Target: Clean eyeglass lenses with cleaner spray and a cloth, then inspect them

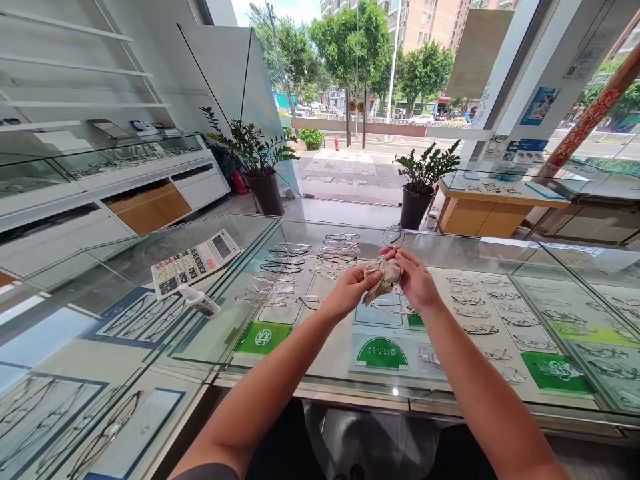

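Above the glass counter, near the middle of the view, both hands are raised close together. My left hand (353,288) is closed on a crumpled beige cloth (384,275). Beside it, my right hand (416,280) has its fingers closed round a pair of thin-rimmed eyeglasses (393,237); one round lens stands up above the fingertips. The cloth lies between the two hands, against the lower part of the glasses, and hides the rest of the frame.
A calculator (196,262) and a small white bottle (200,301) rest on the glass at the left. Rows of eyeglasses (283,259) lie at the counter's middle. Potted plants (417,200) stand beyond it, before the glass doors.
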Tool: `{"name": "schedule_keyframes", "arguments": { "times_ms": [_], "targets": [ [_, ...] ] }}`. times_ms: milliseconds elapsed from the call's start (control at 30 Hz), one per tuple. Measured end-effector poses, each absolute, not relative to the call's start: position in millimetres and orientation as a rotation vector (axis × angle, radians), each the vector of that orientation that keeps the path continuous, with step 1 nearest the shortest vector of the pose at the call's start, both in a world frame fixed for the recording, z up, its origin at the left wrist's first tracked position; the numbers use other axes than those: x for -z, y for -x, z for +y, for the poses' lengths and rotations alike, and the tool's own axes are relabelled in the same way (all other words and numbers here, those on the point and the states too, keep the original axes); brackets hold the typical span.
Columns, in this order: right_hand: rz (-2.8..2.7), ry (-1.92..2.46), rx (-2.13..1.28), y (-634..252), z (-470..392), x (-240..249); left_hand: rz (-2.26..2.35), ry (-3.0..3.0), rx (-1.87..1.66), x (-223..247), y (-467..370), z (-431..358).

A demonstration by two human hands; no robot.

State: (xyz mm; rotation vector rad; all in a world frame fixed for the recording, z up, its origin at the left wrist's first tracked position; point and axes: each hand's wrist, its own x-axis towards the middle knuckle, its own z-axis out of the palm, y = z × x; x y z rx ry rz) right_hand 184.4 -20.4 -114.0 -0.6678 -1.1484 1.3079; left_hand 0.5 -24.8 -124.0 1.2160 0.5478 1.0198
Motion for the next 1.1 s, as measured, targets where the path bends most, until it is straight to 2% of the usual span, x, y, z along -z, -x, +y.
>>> {"name": "schedule_keyframes", "arguments": {
  "times_ms": [367,633,833,1000,1100],
  "targets": [
    [-1.113,0.673,-1.357,-182.8,-22.1,113.1,0.549,-1.210,-1.005,122.3,2.1,-25.6],
    [-1.196,0.640,-1.445,-176.6,-27.7,111.2,0.582,-1.100,-1.137,128.9,-1.0,-22.3],
    [-1.198,0.664,-1.393,-174.6,-28.7,108.9,0.540,-1.102,-1.061,126.2,0.7,-23.7],
    [-1.179,0.661,-1.453,-170.4,-30.6,109.4,0.579,-1.051,-1.178,132.1,-0.2,-19.4],
    [-1.165,0.660,-1.437,-168.3,-32.1,108.4,0.539,-1.050,-1.107,132.7,-0.4,-19.3]
  ]
}}
